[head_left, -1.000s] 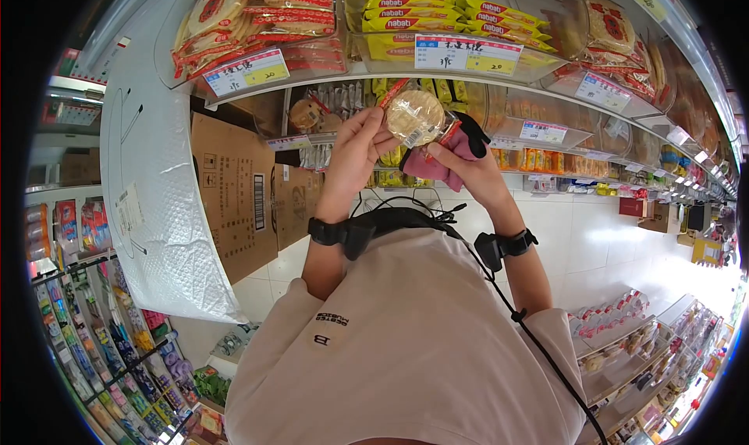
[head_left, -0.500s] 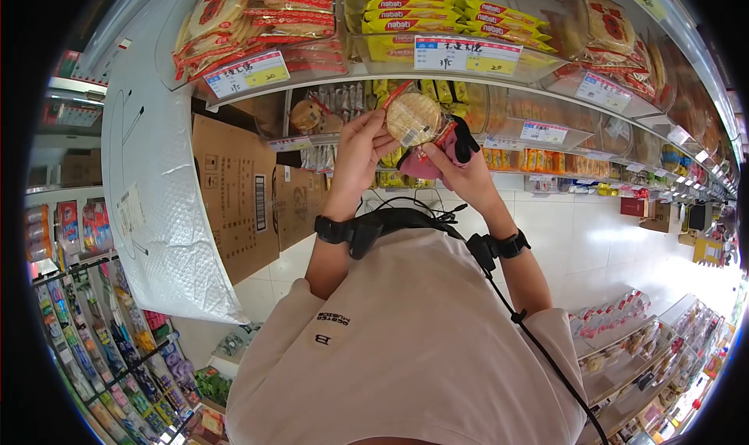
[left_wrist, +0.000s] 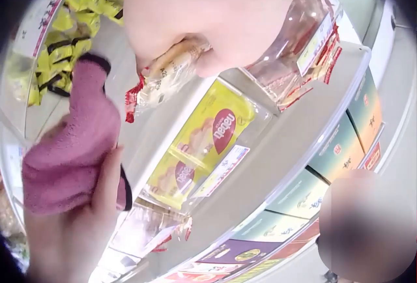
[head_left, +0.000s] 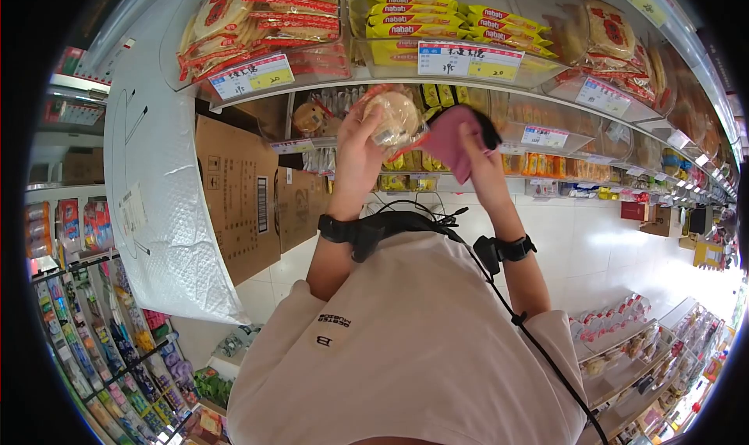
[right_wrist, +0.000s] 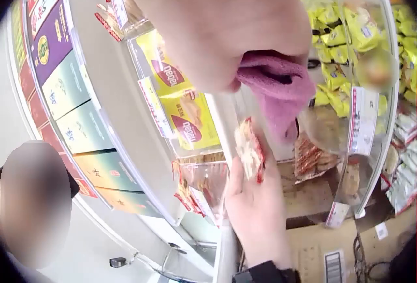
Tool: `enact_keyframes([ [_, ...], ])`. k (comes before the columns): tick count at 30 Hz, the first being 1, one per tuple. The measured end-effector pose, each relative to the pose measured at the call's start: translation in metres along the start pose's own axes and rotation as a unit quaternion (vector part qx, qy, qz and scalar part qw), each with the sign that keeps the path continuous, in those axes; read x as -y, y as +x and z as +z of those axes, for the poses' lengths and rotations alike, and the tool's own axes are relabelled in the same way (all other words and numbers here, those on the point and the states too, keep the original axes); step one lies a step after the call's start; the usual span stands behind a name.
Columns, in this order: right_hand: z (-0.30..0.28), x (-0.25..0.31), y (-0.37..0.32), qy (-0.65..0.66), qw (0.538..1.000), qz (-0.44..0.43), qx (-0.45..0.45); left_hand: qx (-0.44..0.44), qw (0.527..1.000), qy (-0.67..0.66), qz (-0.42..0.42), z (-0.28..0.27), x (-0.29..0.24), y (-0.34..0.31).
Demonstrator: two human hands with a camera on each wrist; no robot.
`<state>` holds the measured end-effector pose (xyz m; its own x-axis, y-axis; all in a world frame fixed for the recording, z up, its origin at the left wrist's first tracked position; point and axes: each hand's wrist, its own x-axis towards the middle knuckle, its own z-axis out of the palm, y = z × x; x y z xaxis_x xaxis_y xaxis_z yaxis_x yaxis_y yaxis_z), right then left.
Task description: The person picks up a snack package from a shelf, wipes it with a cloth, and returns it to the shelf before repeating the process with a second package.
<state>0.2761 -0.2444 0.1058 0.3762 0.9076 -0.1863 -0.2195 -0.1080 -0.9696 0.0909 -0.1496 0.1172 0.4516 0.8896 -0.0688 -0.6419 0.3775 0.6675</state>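
Observation:
My left hand (head_left: 356, 160) grips a round cracker in a clear wrapper with red edges (head_left: 396, 117), in front of the lower shelf. Just to its right, my right hand (head_left: 485, 172) pinches a pink cloth with black edging (head_left: 452, 142), apart from the packet. In the left wrist view the packet (left_wrist: 171, 78) pokes out from under my left hand (left_wrist: 215, 16), and the cloth (left_wrist: 75, 159) hangs over my right hand (left_wrist: 78, 231). The right wrist view shows the cloth (right_wrist: 280, 94) bunched under my right hand (right_wrist: 221, 22).
Yellow wafer packs (head_left: 413, 19) and red-edged cracker packs (head_left: 292, 23) fill the upper shelf bins, with price tags (head_left: 470, 61) along the edge. A cardboard box (head_left: 238, 195) and a white padded sheet (head_left: 168, 242) stand at the left. More shelving (head_left: 624, 359) is at the lower right.
My right hand has come off the packet and moved right with the pink cloth, which hangs more spread out. The packet has shifted slightly left in my left hand.

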Motion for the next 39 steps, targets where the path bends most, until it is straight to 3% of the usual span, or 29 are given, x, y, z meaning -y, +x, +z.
enact_keyframes([
  [1,-0.003,-0.001,0.004,0.028,0.999,0.004,-0.040,-0.002,0.999,0.031,-0.009,-0.005,-0.002,0.001],
  [3,0.004,-0.006,0.003,-0.068,0.994,-0.080,-0.033,-0.023,0.999,0.001,-0.047,-0.007,0.004,0.000],
  [5,0.027,0.001,-0.005,-0.149,0.958,-0.243,0.005,-0.065,0.996,-0.002,-0.057,-0.008,0.018,0.001],
  [6,0.036,0.000,-0.006,-0.185,0.947,-0.260,0.047,-0.097,0.994,0.008,-0.047,-0.005,0.029,0.003],
  [7,0.036,0.006,-0.006,-0.322,0.884,-0.329,0.083,-0.130,0.991,0.018,-0.037,-0.003,0.035,0.004],
  [8,0.036,0.015,-0.007,-0.450,0.796,-0.388,0.116,-0.109,0.993,0.001,-0.037,-0.005,0.035,0.005],
  [11,0.033,0.015,-0.014,-0.492,0.761,-0.371,0.204,-0.069,0.996,-0.057,-0.024,-0.019,0.029,0.007],
  [14,0.044,0.008,-0.018,-0.442,0.796,-0.376,0.175,-0.066,0.996,-0.030,-0.049,-0.024,0.033,0.009],
  [15,0.044,0.011,-0.011,-0.440,0.792,-0.389,0.165,-0.052,0.996,0.014,-0.068,-0.017,0.029,0.006],
  [18,0.048,0.010,0.013,-0.442,0.795,-0.405,0.096,-0.069,0.993,-0.025,-0.093,0.020,0.026,-0.002],
  [22,0.049,0.012,0.002,-0.439,0.791,-0.412,0.104,0.006,0.992,-0.053,-0.114,0.019,0.004,0.003],
  [29,0.046,0.006,0.010,-0.423,0.802,-0.411,0.095,-0.031,0.995,0.031,-0.088,0.028,0.022,0.000],
  [33,0.034,0.003,0.025,-0.345,0.872,-0.333,0.098,-0.015,0.990,0.053,-0.126,0.024,0.023,0.002],
  [35,0.037,0.001,0.022,-0.373,0.849,-0.368,0.068,0.040,0.988,0.004,-0.150,0.009,0.030,0.010],
  [39,0.046,0.008,0.000,-0.434,0.793,-0.417,0.094,-0.060,0.993,-0.041,-0.096,0.035,0.017,0.009],
])
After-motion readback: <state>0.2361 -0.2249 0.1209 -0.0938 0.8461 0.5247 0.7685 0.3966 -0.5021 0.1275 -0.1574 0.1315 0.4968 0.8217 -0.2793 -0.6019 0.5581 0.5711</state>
